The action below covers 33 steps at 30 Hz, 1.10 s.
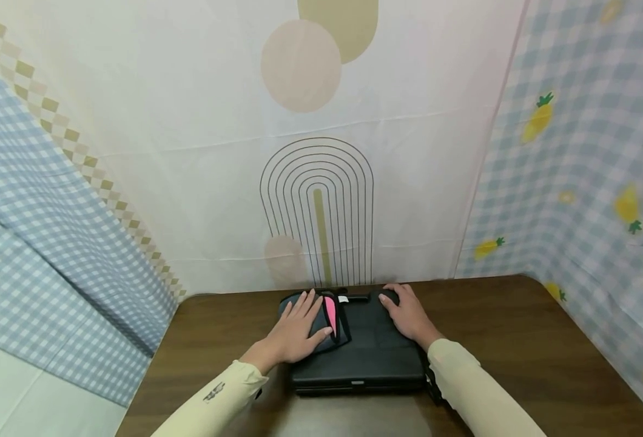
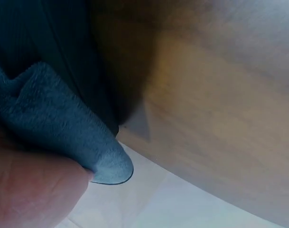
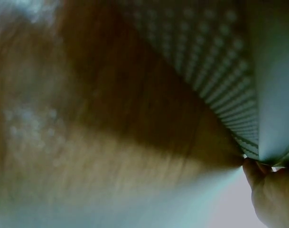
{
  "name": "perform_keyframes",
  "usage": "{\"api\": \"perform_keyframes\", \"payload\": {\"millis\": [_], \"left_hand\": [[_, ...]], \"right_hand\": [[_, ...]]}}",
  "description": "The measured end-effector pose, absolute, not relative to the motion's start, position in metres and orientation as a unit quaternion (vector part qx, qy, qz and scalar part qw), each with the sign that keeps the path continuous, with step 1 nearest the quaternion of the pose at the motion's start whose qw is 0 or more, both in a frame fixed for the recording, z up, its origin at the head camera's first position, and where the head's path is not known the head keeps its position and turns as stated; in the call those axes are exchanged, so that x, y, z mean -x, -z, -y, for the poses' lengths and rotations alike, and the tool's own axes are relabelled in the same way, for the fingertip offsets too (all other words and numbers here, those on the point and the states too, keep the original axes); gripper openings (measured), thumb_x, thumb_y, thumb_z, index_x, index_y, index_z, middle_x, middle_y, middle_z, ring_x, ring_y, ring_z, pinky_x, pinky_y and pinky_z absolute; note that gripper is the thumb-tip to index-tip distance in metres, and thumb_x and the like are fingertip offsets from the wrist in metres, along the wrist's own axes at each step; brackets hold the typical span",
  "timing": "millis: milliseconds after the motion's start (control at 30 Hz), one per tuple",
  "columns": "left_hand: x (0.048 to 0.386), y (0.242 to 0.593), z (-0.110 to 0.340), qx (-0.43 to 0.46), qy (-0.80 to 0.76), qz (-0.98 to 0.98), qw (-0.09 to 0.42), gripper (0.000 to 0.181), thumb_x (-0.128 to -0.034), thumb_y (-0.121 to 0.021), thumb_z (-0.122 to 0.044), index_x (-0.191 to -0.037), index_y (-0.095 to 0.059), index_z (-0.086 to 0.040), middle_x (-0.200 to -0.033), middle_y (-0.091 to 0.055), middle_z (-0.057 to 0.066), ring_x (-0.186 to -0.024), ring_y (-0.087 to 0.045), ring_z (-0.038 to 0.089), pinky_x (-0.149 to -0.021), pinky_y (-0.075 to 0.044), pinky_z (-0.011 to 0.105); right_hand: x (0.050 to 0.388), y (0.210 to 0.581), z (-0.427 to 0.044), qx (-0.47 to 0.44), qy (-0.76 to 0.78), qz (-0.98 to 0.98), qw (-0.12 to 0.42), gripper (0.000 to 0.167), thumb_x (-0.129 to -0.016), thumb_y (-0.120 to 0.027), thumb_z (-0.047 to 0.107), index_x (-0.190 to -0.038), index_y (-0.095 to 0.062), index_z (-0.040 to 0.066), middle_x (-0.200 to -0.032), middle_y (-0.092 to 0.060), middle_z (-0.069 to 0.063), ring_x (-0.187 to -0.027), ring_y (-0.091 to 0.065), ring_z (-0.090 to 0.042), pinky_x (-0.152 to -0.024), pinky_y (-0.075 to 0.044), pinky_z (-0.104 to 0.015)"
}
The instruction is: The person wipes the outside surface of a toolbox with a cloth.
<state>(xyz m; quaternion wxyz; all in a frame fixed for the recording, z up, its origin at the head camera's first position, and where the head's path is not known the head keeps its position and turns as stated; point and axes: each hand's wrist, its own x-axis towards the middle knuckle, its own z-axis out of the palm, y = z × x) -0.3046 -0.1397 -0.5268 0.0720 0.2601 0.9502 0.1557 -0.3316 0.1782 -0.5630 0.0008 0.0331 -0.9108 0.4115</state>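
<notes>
A flat black case (image 1: pixel 362 358) lies on the wooden table, with a dark handle at its far edge. My left hand (image 1: pixel 293 332) rests with fingers spread on a dark grey plush cloth (image 2: pixel 59 114), which has black trim and a pink strip (image 1: pixel 330 312). That cloth lies on the case's left part, and its rounded end sticks out past the case's side in the left wrist view. At the case's far right corner, my right hand (image 1: pixel 407 315) holds the edge with fingers bent over it. The right wrist view shows a dotted grey side (image 3: pixel 215 71) beside the fingertips.
The brown wooden table (image 1: pixel 496 340) extends on both sides of the case. A black strap (image 1: pixel 433 385) hangs at the case's near right. Behind the table hangs a white patterned cloth (image 1: pixel 201 200), with blue checked cloth (image 1: pixel 600 243) on the right and left.
</notes>
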Motion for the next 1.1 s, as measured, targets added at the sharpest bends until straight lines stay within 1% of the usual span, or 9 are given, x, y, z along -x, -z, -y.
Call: {"api": "perform_keyframes", "payload": {"millis": [100, 333, 467, 567, 667, 800, 1000, 1100], "left_hand": [[0.297, 0.531, 0.145, -0.26, -0.154, -0.951, 0.061, 0.086, -0.1091, -0.033, -0.07, -0.173, -0.017, -0.016, -0.183, -0.006, 0.011, -0.171, -0.005, 0.034, -0.135, -0.014, 0.064], [0.287, 0.525, 0.145, -0.266, -0.174, -0.947, 0.053, 0.084, -0.1103, -0.039, -0.064, -0.172, -0.023, -0.009, -0.182, -0.011, 0.017, -0.17, -0.009, 0.04, -0.133, -0.016, 0.068], [0.282, 0.526, 0.146, -0.269, -0.174, -0.946, 0.045, 0.084, -0.1104, -0.038, -0.064, -0.172, -0.022, -0.009, -0.181, -0.012, 0.018, -0.17, -0.009, 0.04, -0.132, -0.017, 0.069], [0.276, 0.526, 0.148, -0.269, -0.176, -0.945, 0.052, 0.084, -0.1109, -0.036, -0.064, -0.173, -0.019, -0.01, -0.182, -0.009, 0.017, -0.17, -0.005, 0.037, -0.133, -0.016, 0.067], [0.264, 0.523, 0.151, -0.273, -0.188, -0.941, 0.064, 0.082, -0.1119, -0.037, -0.061, -0.172, -0.018, -0.009, -0.182, -0.006, 0.017, -0.17, -0.003, 0.038, -0.133, -0.013, 0.068], [0.246, 0.519, 0.153, -0.285, -0.198, -0.935, 0.07, 0.078, -0.1132, -0.038, -0.057, -0.172, -0.02, -0.008, -0.181, -0.008, 0.019, -0.169, -0.006, 0.043, -0.13, -0.015, 0.073], [0.221, 0.52, 0.156, -0.289, -0.179, -0.936, 0.09, 0.078, -0.1131, -0.03, -0.062, -0.174, -0.013, -0.017, -0.183, -0.001, 0.011, -0.17, -0.003, 0.037, -0.132, -0.014, 0.07], [0.207, 0.522, 0.157, -0.297, -0.167, -0.935, 0.094, 0.077, -0.1131, -0.03, -0.062, -0.175, -0.01, -0.02, -0.183, 0.001, 0.007, -0.171, -0.004, 0.035, -0.132, -0.015, 0.07]], "right_hand": [[0.332, 0.562, -0.178, -0.033, -0.415, 0.909, 0.004, 0.054, -0.113, -0.05, 0.046, -0.156, -0.051, 0.013, -0.16, -0.043, -0.02, -0.145, -0.049, -0.046, -0.117, -0.041, -0.068], [0.332, 0.563, -0.179, -0.033, -0.412, 0.91, 0.004, 0.054, -0.114, -0.049, 0.046, -0.156, -0.051, 0.014, -0.161, -0.042, -0.02, -0.146, -0.049, -0.046, -0.118, -0.041, -0.068], [0.332, 0.563, -0.178, -0.033, -0.413, 0.91, 0.006, 0.053, -0.114, -0.05, 0.046, -0.156, -0.052, 0.013, -0.16, -0.043, -0.02, -0.146, -0.049, -0.045, -0.118, -0.041, -0.068], [0.332, 0.563, -0.178, -0.032, -0.412, 0.911, 0.009, 0.053, -0.114, -0.05, 0.045, -0.156, -0.052, 0.013, -0.16, -0.043, -0.02, -0.146, -0.05, -0.045, -0.117, -0.041, -0.068], [0.331, 0.562, -0.178, -0.033, -0.413, 0.91, 0.007, 0.053, -0.114, -0.05, 0.044, -0.156, -0.051, 0.011, -0.16, -0.043, -0.021, -0.145, -0.05, -0.046, -0.117, -0.041, -0.068], [0.331, 0.561, -0.178, -0.032, -0.415, 0.909, 0.003, 0.054, -0.114, -0.049, 0.044, -0.157, -0.05, 0.011, -0.16, -0.043, -0.021, -0.145, -0.05, -0.045, -0.117, -0.041, -0.068], [0.332, 0.561, -0.178, -0.034, -0.41, 0.912, 0.002, 0.053, -0.114, -0.048, 0.044, -0.157, -0.05, 0.012, -0.16, -0.043, -0.022, -0.146, -0.048, -0.046, -0.119, -0.04, -0.068], [0.332, 0.561, -0.178, -0.034, -0.411, 0.911, 0.004, 0.053, -0.114, -0.049, 0.043, -0.157, -0.05, 0.012, -0.16, -0.043, -0.021, -0.147, -0.048, -0.045, -0.119, -0.039, -0.068]]}}
